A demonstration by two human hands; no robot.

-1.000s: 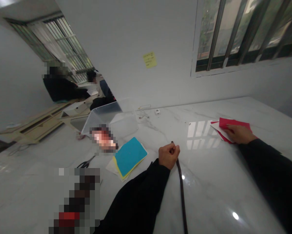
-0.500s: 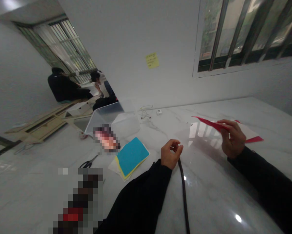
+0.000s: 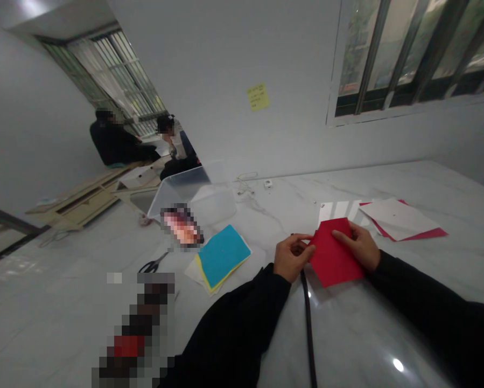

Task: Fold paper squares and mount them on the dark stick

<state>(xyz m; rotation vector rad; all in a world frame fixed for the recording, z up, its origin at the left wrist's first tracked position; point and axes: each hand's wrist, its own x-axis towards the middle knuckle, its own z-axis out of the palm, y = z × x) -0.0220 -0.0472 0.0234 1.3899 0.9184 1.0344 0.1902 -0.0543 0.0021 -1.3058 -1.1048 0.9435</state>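
A sheet of red paper (image 3: 334, 256) is held up above the white marbled table, in front of me. My right hand (image 3: 362, 247) grips its right side, thumb lying on the near face and fingers behind. At the left edge, my left hand (image 3: 292, 256) pinches the paper between thumb and fingertips. Behind my right hand lies a loose pile with white paper (image 3: 399, 218) over red paper (image 3: 429, 235). To the left of my left hand rests a blue sheet (image 3: 224, 256) on top of yellow paper (image 3: 205, 283) and whitish paper.
Black scissors (image 3: 151, 265) lie on the left, near a blurred-out pinkish item (image 3: 182, 226). A clear plastic bin (image 3: 193, 199) stands behind them. A dark strap (image 3: 308, 328) runs toward me. Two people sit at the far left by a window. A yellow note (image 3: 258, 97) hangs on the wall.
My right hand has brought the red sheet left and nearer, turning its face toward me. My left hand has closed on its left edge. The paper pile at right is now uncovered.
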